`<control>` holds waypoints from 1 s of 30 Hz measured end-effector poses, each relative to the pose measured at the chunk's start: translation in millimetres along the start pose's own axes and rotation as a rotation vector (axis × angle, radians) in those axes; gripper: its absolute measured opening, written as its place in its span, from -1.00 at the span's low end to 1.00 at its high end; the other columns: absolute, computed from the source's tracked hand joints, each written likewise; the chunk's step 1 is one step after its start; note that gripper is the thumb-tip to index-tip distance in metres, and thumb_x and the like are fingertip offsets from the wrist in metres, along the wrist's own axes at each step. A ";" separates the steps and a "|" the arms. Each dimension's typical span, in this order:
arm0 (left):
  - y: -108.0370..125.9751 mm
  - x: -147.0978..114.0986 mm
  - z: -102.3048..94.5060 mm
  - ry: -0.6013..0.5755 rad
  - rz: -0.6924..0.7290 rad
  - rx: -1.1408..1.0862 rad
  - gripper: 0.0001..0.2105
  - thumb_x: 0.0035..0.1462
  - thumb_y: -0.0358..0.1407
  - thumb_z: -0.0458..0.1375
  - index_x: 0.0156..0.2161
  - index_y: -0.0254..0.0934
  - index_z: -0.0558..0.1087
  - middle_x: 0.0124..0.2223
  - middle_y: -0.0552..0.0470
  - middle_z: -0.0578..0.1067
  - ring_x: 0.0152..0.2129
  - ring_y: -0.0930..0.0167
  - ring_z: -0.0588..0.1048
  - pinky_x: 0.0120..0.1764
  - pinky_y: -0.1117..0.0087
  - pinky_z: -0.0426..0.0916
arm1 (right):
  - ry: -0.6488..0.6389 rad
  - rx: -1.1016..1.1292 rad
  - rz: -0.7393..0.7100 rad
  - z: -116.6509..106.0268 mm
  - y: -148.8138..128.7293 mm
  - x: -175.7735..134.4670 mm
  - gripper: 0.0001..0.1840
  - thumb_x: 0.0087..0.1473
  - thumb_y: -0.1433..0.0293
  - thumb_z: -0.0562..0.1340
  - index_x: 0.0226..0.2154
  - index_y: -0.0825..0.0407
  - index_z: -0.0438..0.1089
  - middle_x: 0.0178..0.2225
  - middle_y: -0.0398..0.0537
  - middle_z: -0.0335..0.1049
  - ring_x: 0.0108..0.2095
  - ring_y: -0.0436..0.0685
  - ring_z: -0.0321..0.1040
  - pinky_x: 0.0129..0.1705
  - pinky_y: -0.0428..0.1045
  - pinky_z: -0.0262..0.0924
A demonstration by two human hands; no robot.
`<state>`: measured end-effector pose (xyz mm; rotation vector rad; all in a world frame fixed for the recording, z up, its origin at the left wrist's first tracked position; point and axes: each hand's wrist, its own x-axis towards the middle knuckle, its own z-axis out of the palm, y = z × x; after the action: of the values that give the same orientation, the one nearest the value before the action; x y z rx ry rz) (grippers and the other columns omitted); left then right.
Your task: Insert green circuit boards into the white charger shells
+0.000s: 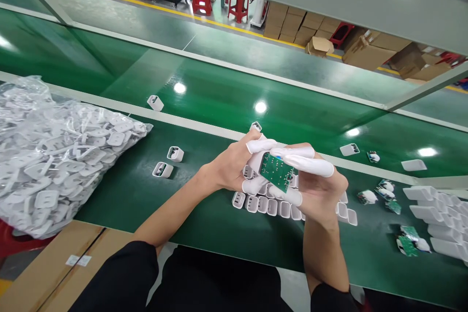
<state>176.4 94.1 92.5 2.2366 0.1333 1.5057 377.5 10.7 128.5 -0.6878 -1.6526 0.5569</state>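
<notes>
Both hands are raised above the middle of the green bench, with white covers on the fingertips. My left hand (234, 163) is closed around a white charger housing (255, 162), mostly hidden by the fingers. A green circuit board (276, 171) is pinched by my right hand (323, 183), thumb below and fingers above. The board's edge meets the housing's mouth; how far it sits inside cannot be seen. Under the hands stand rows of white charger housings (272, 207), partly covered by them.
A clear bag of white plastic caps (47, 165) lies at left. Loose housings (163, 170) sit nearby. At right are circuit boards (407, 241) and stacked white housings (444, 219). A green conveyor belt (219, 102) runs behind a pale rail (204, 128).
</notes>
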 end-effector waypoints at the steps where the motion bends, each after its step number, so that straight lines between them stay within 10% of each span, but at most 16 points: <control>1: 0.0 -0.2 0.0 0.004 0.006 0.003 -0.34 0.31 -0.12 0.26 0.44 -0.15 0.27 -0.09 -0.05 0.40 -0.25 0.27 0.42 -0.29 0.25 0.46 | 0.000 0.005 0.004 0.2 -0.2 0.1 -0.22 0.02 0.36 0.67 0.26 -0.36 0.57 0.07 -0.03 0.70 0.03 0.36 0.63 0.03 0.40 0.65; 30: -3.9 -8.2 -1.5 -0.101 -0.116 -0.051 -0.33 0.43 0.15 0.25 0.45 -0.12 0.26 -0.11 -0.03 0.49 -0.37 0.33 0.45 -0.33 0.29 0.41 | -0.051 -0.209 0.069 -1.3 -8.4 9.0 -0.33 0.16 0.37 0.58 0.28 -0.33 0.56 0.23 0.00 0.55 0.20 0.39 0.52 0.15 0.37 0.56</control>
<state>172.4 95.5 84.4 2.2197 0.1877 1.3187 376.4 11.1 140.9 -0.8922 -1.7559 0.4579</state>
